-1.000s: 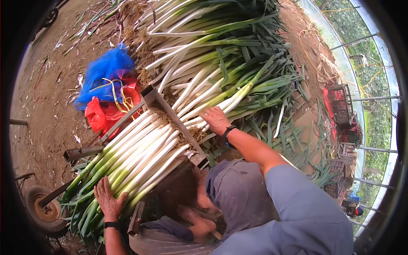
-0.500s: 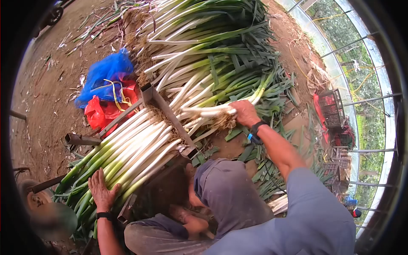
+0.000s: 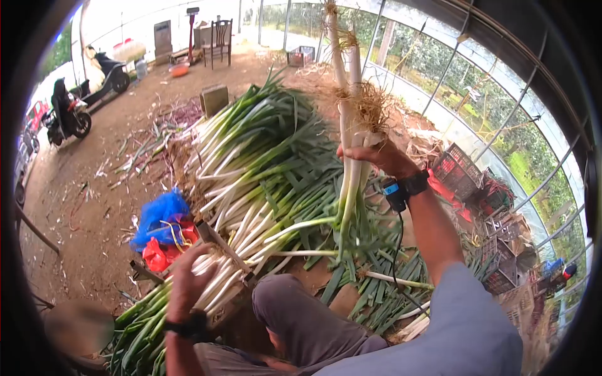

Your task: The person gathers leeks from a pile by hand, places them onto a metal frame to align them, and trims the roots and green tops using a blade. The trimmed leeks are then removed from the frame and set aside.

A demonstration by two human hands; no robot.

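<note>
My right hand (image 3: 379,156) is closed round a few leeks (image 3: 351,194), raised with their shaggy roots up and leaves hanging down. A black band with a small blue-marked device circles that wrist. My left hand (image 3: 191,279), slightly blurred, hovers with fingers apart and nothing in them. Below it, a row of leeks (image 3: 229,282) lies in a metal frame (image 3: 226,247), white stems toward the frame's far bar, green leaves toward me. Beyond stretches a large heap of leeks (image 3: 251,156), roots to the left. My bent knee is beside the frame.
A blue net (image 3: 160,216) and a red plastic bag (image 3: 160,254) lie left of the frame. Loose leaves (image 3: 376,301) litter the ground at right. Plastic crates (image 3: 454,169) line the right wall. A chair (image 3: 219,42) and scooters (image 3: 66,113) stand farther back.
My right hand has lifted the leeks up from the heap, turning their roots upward. My left hand has come off the leeks in the frame. The view has tilted up.
</note>
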